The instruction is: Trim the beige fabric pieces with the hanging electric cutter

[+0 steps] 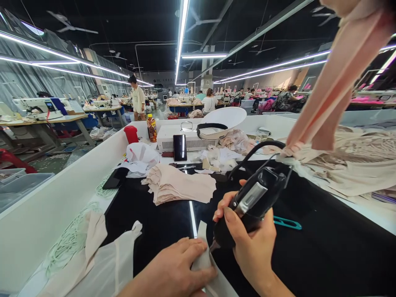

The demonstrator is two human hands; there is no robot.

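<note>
My right hand is wrapped round a black corded hand tool with a shiny metal plate on its side. The tool is tilted, and its lower end is down by the black work surface, close to a pale fabric strip. My left hand grips this strip from above, with fingers and thumb to either side of it. What lies under the palm is hidden. Ahead of my hands is a stack of pale pink fabric pieces. A teal slotted tool rests to the right of my right hand.
Pale fabric and green cord lie at the left. Behind the stack stand a phone, a white box and a bottle. Pink fabric strips hang at the upper right. Other people sit or stand farther off.
</note>
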